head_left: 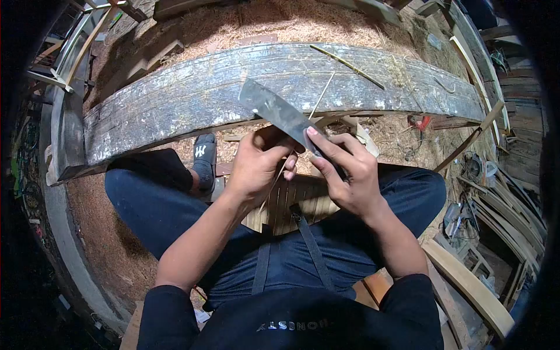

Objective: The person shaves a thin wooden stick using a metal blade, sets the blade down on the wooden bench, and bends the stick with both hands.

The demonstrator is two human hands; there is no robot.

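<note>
My right hand [347, 166] is closed round the handle of a broad-bladed knife [271, 106], with fingers resting on the base of the blade. The blade points up and to the left, above the bench edge. My left hand [259, 160] is closed on a thin, pale strip [322, 95], which looks like split bamboo or cane. The strip slants from below my left hand up past the blade, which crosses in front of part of it. Both hands are close together over my lap, and the left fingertips are partly hidden.
A worn, paint-spotted plank bench [192, 96] spans the space in front of me. On it lies a thin yellow-and-black stick [347, 66]. Wood shavings [111, 233] cover the floor. Curved wooden strips [507, 207] are piled at the right, near a pale board [466, 286].
</note>
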